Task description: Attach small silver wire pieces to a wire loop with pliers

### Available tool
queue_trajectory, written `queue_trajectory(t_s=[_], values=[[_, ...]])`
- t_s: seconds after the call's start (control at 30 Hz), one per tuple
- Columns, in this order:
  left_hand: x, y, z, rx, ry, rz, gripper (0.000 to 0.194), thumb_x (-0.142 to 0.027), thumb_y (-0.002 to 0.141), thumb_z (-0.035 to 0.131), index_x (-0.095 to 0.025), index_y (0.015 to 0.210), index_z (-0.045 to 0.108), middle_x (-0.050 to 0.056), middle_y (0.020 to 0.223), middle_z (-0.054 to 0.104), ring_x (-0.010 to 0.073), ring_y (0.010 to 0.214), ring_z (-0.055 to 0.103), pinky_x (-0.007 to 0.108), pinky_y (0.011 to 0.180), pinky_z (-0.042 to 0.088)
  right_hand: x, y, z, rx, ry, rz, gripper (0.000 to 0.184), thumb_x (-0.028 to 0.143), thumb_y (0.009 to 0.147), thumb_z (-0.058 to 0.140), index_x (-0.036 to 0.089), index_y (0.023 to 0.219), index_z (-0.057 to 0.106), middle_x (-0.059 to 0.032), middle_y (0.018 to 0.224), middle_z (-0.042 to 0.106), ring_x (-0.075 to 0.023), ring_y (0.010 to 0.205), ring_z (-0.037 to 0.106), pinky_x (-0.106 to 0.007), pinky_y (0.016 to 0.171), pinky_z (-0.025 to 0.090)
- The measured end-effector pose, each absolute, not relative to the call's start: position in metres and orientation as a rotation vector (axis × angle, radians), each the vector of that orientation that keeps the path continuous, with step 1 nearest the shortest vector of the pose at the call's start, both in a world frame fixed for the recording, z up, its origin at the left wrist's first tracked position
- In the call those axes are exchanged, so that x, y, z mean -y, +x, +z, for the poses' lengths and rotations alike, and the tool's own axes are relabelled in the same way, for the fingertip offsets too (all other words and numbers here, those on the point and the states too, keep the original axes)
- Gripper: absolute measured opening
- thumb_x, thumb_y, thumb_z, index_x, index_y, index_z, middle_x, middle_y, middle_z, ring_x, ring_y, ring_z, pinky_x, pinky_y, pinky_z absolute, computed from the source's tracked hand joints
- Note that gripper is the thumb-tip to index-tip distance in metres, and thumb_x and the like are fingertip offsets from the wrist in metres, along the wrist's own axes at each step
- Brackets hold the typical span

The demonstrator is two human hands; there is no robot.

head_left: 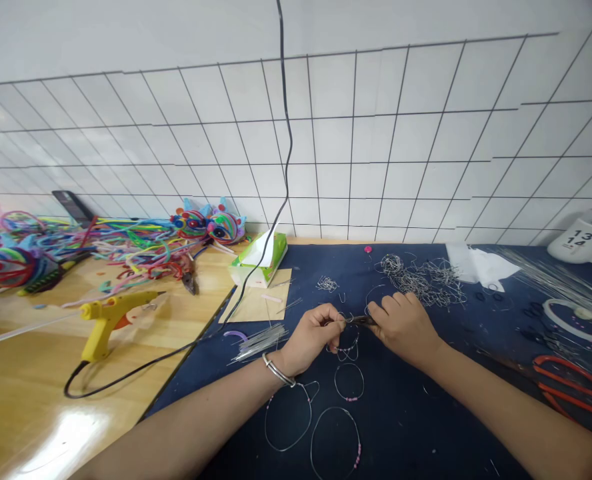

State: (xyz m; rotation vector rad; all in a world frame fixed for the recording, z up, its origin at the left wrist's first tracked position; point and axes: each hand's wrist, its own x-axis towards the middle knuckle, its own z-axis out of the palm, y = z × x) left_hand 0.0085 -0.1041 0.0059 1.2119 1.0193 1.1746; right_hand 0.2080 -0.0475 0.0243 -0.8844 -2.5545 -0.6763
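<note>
My left hand (319, 333) pinches a thin wire ring with small beads (349, 348) just above the dark blue cloth. In my right hand (401, 327) is a pair of pliers (360, 321), its jaws meeting the wire close to my left fingertips. The handles are mostly hidden in my palm. Below my hands lie a small beaded wire ring (349, 383), a larger one (335, 443) with pink beads, and another wire ring (289, 417) with a pointed loop at its top.
Tangled wire pieces (421, 277) and a small wire pile (327, 284) lie behind my hands. Straight wires (261, 341) rest at left. Orange-handled scissors (571, 383) and a mug (583, 237) are at right. A yellow glue gun (106, 319), its cable and a tissue box (261, 257) stand left.
</note>
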Motion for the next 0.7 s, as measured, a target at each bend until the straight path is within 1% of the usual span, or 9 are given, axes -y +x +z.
queue_trajectory(t_s=[0.13, 0.33, 0.53, 0.7], values=[[0.1044, 0.0085, 0.0058, -1.01, 1.211, 1.173, 0.01, -0.023, 0.077, 0.054, -0.014, 0.074, 0.049, -0.005, 0.049, 0.048, 0.0063, 0.041, 0.043, 0.021, 0.044, 0.043, 0.0489, 0.2075, 0.0248, 2.57, -0.9, -0.633, 0.031, 0.041, 0.082, 0.044, 0.016, 0.09, 0.06, -0.0053, 0.066, 0.047, -0.0166, 0.067, 0.034, -0.032, 0.065, 0.019], [0.1031, 0.0076, 0.0062, -1.02, 1.243, 1.165, 0.012, -0.025, 0.078, 0.054, -0.014, 0.076, 0.05, -0.004, 0.049, 0.049, 0.0063, 0.042, 0.044, 0.021, 0.045, 0.043, 0.0506, 0.2061, 0.0249, 2.544, -0.918, -0.583, 0.034, 0.044, 0.084, 0.041, 0.016, 0.081, 0.06, -0.0049, 0.064, 0.046, -0.0159, 0.065, 0.034, -0.031, 0.064, 0.018], [0.1031, 0.0079, 0.0082, -1.091, 1.256, 1.114, 0.021, -0.034, 0.079, 0.053, -0.014, 0.084, 0.052, -0.002, 0.056, 0.051, 0.0067, 0.045, 0.046, 0.019, 0.044, 0.042, 0.0499, 0.2061, 0.0231, 2.53, -0.969, -0.559, 0.035, 0.045, 0.084, 0.04, 0.017, 0.081, 0.06, -0.0047, 0.065, 0.047, -0.0159, 0.066, 0.035, -0.031, 0.064, 0.018], [0.1031, 0.009, 0.0103, -1.128, 1.273, 1.089, 0.023, -0.035, 0.08, 0.051, -0.014, 0.087, 0.054, -0.002, 0.057, 0.052, 0.0064, 0.045, 0.046, 0.019, 0.045, 0.04, 0.0508, 0.2059, 0.0221, 2.524, -0.966, -0.536, 0.037, 0.045, 0.085, 0.038, 0.016, 0.079, 0.06, -0.0044, 0.064, 0.047, -0.0155, 0.065, 0.035, -0.03, 0.063, 0.018]])
